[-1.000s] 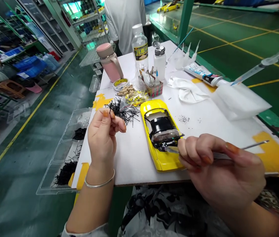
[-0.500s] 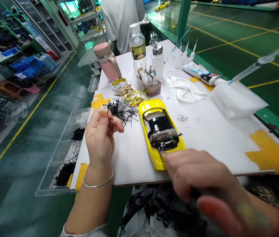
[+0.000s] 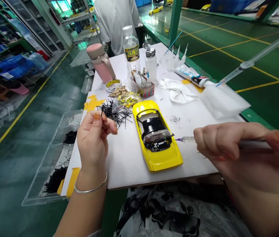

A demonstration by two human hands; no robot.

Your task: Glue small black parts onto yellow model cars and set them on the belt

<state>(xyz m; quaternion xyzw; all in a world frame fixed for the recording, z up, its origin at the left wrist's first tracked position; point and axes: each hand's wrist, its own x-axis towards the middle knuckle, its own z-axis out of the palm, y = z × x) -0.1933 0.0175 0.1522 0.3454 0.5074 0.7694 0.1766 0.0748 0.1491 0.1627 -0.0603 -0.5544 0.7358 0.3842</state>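
A yellow model car body (image 3: 165, 160) lies on the white board, its black cabin parts and a clear windscreen piece showing. My right hand (image 3: 230, 144) is closed round a syringe (image 3: 188, 140), whose thin purple-based needle tip points left at the windscreen's right edge; I cannot tell whether it touches. Left of the car, my left hand (image 3: 95, 131) pinches a small thin black stick-like part (image 3: 102, 113) upright between thumb and forefinger. Behind that hand lies a pile of similar black parts (image 3: 114, 113).
A clear divided tray (image 3: 52, 158) holds more black parts at the left. Further back stand a pink mug (image 3: 101, 64), a bottle (image 3: 131, 49) and a pump dispenser (image 3: 150, 64). Tiny black bits (image 3: 175, 118) and a crumpled tissue (image 3: 177, 90) lie right of the car. A person (image 3: 116, 23) stands beyond.
My right hand has moved right and up from the car's rear, bringing the syringe into plain sight. My left hand keeps its pinch on the black part. The whole view has shifted slightly.
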